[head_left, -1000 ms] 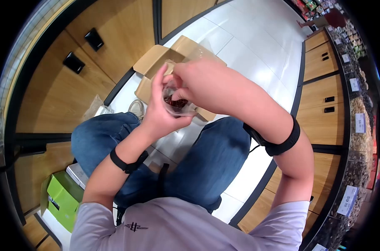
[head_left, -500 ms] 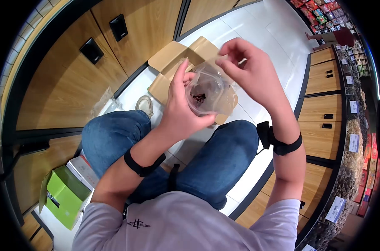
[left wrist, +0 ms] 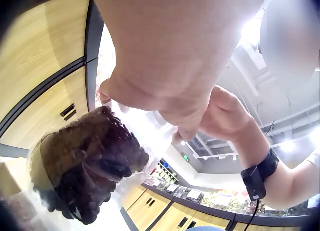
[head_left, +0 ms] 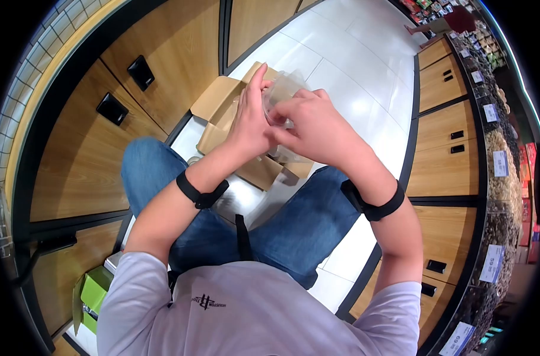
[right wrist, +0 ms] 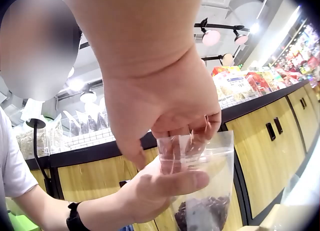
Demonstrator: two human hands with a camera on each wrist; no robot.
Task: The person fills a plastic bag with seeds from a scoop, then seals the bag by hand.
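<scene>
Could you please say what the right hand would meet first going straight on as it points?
Most likely the clear bag: in the right wrist view the right hand points down at its top, dark pieces lower down. Whether it reaches inside is unclear.

L hand (head_left: 251,121), R hand (head_left: 312,124) – close tog.

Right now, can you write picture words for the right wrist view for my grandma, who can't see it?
The person's left hand holds a clear zip bag of dark pieces, while the right hand reaches down at the bag's top. Behind them stand wooden cabinets with black handles.
</scene>
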